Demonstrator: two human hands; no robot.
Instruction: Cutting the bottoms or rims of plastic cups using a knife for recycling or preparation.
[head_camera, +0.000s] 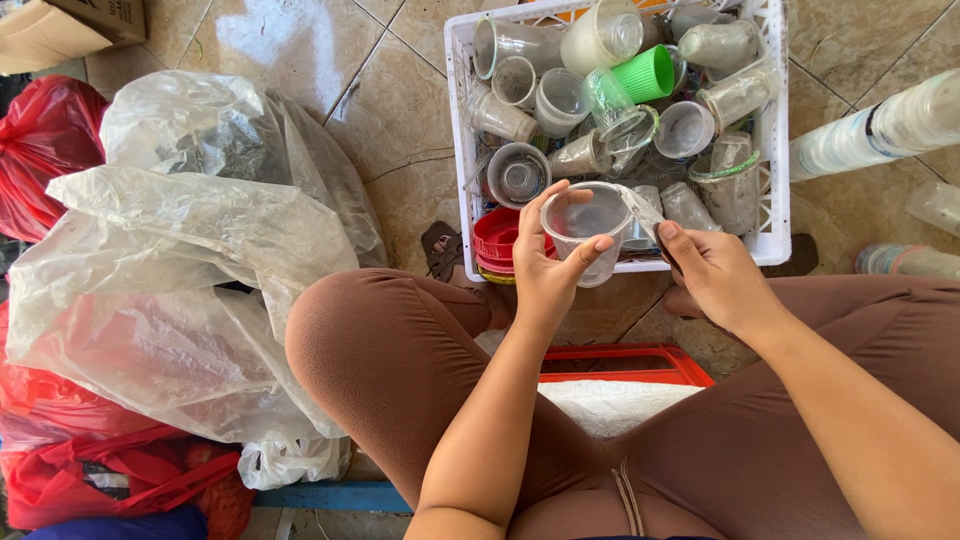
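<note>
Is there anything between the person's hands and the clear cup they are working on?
Nothing visible. The left hand already grips the clear plastic cup around its rim, and the right hand pinches the thin film lid at the cup's edge. Both are held above the near edge of the white crate.

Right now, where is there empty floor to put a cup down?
Bare tile lies between the clear plastic bags and the white crate. More shows right of the crate, by the stacked cups. The crate is crammed, and bags crowd the left.
</note>
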